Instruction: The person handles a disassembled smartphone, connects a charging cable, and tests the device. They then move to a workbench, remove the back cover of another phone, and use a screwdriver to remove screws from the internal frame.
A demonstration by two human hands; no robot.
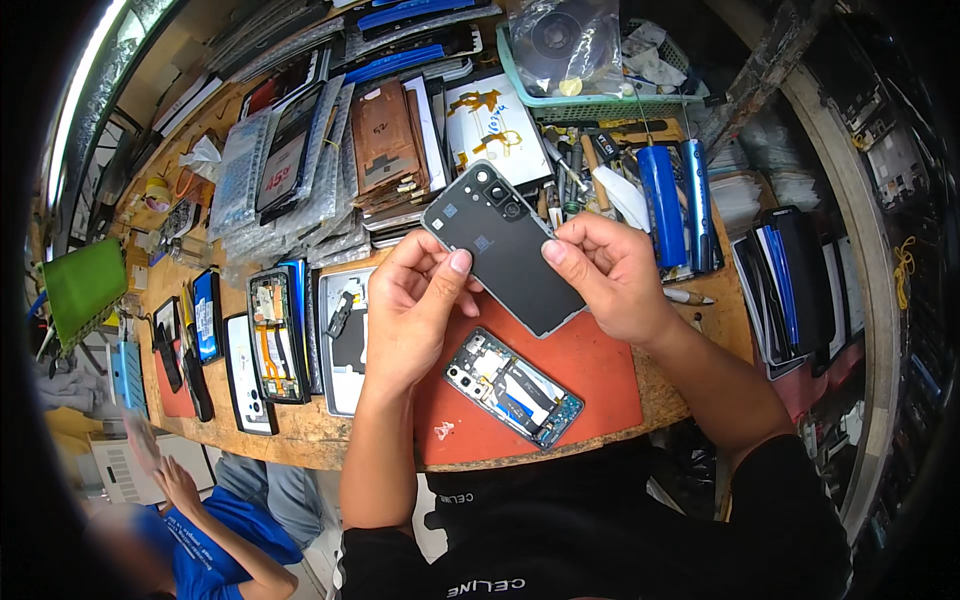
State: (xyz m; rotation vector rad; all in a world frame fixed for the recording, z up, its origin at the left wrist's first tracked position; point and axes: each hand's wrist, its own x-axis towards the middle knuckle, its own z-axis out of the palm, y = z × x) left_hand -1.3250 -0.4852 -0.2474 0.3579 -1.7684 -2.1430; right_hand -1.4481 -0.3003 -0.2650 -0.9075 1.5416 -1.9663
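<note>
Both my hands hold a dark grey phone back cover point(503, 245) with camera holes at its top, lifted above a red work mat point(580, 375). My left hand point(418, 305) grips its left edge, thumb on the cover's face. My right hand point(607, 272) pinches its right edge. Below the cover, on the mat, lies an opened phone body point(514, 388) with its circuit board and cables showing.
Several opened phones and frames point(275, 335) lie in a row at the left of the wooden bench. Stacks of phone parts point(385, 140), a green basket point(590, 95) and blue cylinders point(662, 205) sit behind. Another person in blue point(210, 535) sits at lower left.
</note>
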